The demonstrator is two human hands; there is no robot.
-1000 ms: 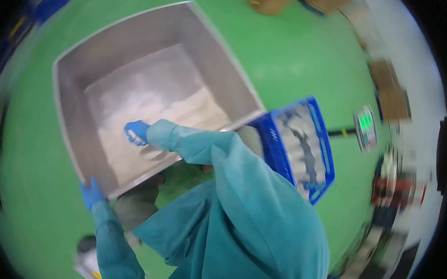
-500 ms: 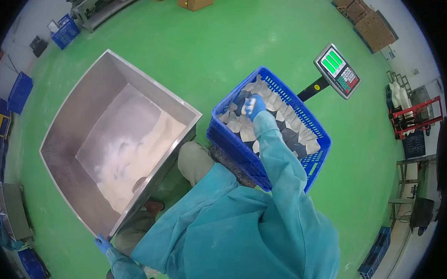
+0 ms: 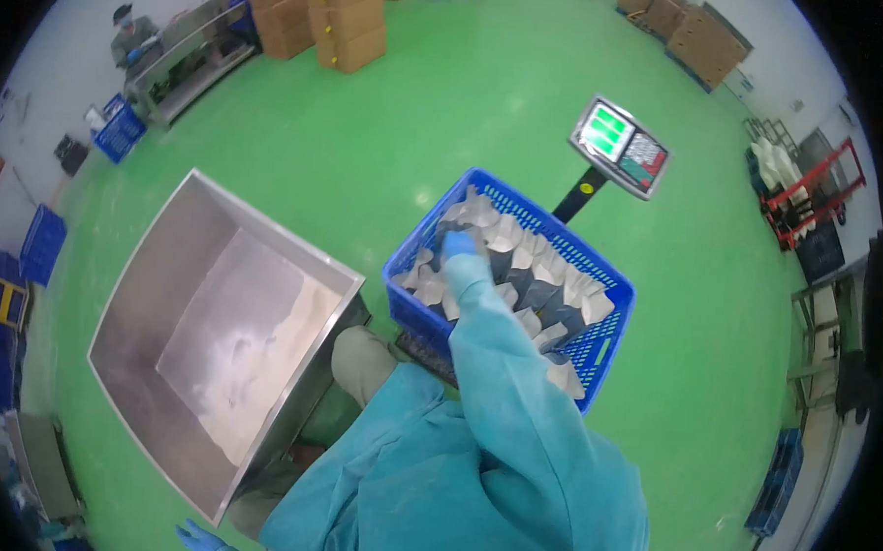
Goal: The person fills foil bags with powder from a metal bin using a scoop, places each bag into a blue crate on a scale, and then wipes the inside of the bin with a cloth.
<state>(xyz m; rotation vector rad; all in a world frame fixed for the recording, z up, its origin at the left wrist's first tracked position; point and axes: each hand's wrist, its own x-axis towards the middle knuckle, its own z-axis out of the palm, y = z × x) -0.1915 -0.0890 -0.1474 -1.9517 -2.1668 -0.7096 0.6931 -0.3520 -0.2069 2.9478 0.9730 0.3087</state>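
In the head view, the right arm reaches forward from the body in a teal sleeve (image 3: 507,347), and the gloved right hand (image 3: 460,245) is down among the packets (image 3: 507,234), near the left end of the blue crate (image 3: 420,319). Its back faces up and its fingers point down out of sight, so I cannot tell whether it holds anything. The pale, paper-like packets stand in rows between the crate's walls, with dark grey showing between them.

The gloved left hand (image 3: 196,539) is low, just beside the near corner of the metal bin (image 3: 160,293). Its fingers are spread wide, and nothing shows in it. White powder-like material (image 3: 296,333) lies on the bin's floor, thickest along the wall on the crate's side. A lit scale display (image 3: 620,145) stands just beyond the crate's far edge.

Half a second ago the left hand was gripping the bin's near corner; now it is off the rim with its fingers splayed. The right hand was also over the crate then, with something white showing in its curled fingers; that white no longer shows. A second ago the right hand was down inside the bin, in the white material.
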